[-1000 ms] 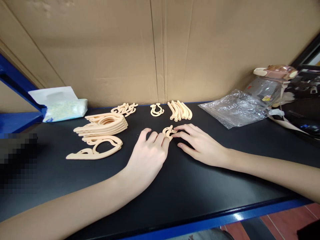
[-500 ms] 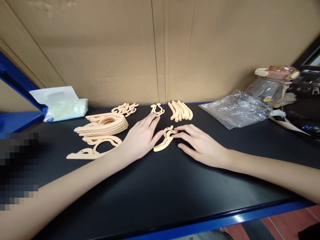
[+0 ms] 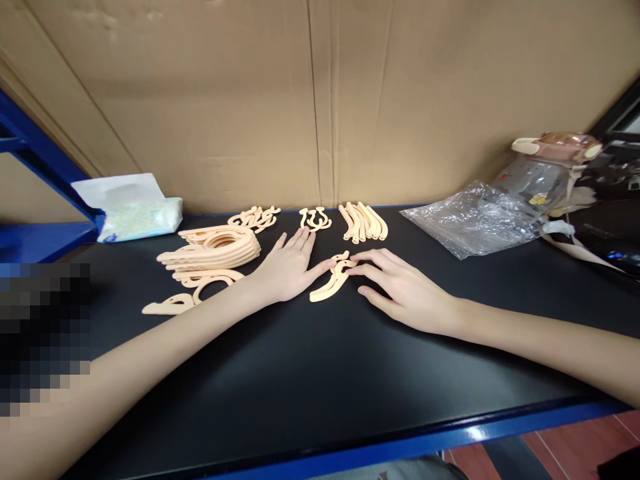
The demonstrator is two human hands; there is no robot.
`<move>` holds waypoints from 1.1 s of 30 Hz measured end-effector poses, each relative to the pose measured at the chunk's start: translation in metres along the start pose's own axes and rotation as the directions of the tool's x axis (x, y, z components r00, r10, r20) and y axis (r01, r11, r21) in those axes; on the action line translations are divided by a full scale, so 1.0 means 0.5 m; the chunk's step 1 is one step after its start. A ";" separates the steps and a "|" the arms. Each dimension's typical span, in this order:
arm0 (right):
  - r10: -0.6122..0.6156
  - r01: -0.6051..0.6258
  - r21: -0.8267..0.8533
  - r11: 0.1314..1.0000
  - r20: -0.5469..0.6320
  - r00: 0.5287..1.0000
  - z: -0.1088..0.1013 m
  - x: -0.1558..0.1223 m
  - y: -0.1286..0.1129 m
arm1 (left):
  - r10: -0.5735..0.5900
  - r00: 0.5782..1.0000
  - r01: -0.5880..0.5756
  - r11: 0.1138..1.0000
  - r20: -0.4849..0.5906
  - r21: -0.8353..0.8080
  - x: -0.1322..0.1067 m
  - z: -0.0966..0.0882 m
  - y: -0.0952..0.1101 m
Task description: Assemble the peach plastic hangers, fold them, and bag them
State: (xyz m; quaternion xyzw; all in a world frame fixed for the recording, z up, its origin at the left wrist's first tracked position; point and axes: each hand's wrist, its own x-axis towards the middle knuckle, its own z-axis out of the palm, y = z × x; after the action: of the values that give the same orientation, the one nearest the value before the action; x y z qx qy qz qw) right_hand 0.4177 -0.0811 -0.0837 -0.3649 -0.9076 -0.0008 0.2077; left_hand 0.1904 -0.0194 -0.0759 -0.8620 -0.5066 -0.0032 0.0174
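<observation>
Loads of room on the near table [image 3: 350, 367]; cardboard [image 3: 225, 100] walls off the far side, hangers [image 3: 220, 252] clog left, bag [image 3: 465, 220] blocks far right.

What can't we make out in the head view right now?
All in the head view:
Nearest hanger: part of its near side, behind the left forearm.
Left hand: whether its fingertips touch the hooks; gap too small to tell.
Right hand: how firmly it touches the curved pieces; contact too small.
Bottle: its base, behind the crumpled plastic bag.
Black object: cut off by the right edge.
</observation>
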 end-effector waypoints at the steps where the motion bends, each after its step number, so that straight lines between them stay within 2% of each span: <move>1: -0.001 0.001 0.001 1.000 -0.003 1.000 0.000 0.000 0.001 | -0.014 1.000 0.014 1.000 0.003 0.010 -0.002 -0.002 0.003; 5: 0.003 -0.003 0.003 1.000 0.003 1.000 0.000 0.000 0.002 | -0.036 0.998 0.038 0.998 -0.042 0.053 -0.010 -0.011 0.015; 10: 0.007 -0.007 -0.003 1.000 0.011 1.000 0.000 0.000 0.001 | -0.001 0.989 0.010 0.998 -0.150 0.063 -0.015 -0.008 0.016; 18: 0.008 -0.008 -0.008 1.000 0.004 1.000 0.002 0.000 0.003 | 0.092 0.947 -0.036 0.983 -0.307 0.181 -0.027 -0.010 0.028; 21: 0.007 -0.007 -0.005 1.000 0.004 1.000 0.002 0.000 0.003 | 0.064 0.929 0.015 0.978 -0.364 0.210 -0.024 -0.004 0.023; 24: 0.006 -0.006 -0.002 1.000 0.004 1.000 0.001 0.000 0.002 | -0.040 0.942 0.116 0.971 -0.334 0.211 -0.021 0.001 0.018; 26: 0.003 -0.003 -0.002 1.000 0.000 1.000 0.001 0.000 0.002 | -0.066 0.951 0.137 0.966 -0.303 0.220 -0.022 0.000 0.019; 33: 0.012 -0.012 0.003 1.000 0.003 1.000 -0.001 0.001 0.001 | 0.132 0.948 -0.052 0.961 -0.288 0.271 -0.034 -0.013 0.039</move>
State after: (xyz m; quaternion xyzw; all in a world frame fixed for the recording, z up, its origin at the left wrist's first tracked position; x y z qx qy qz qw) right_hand 0.4178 -0.0805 -0.0831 -0.3699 -0.9058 0.0024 0.2068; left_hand 0.1991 -0.0438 -0.0702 -0.8644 -0.4527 -0.0685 0.2079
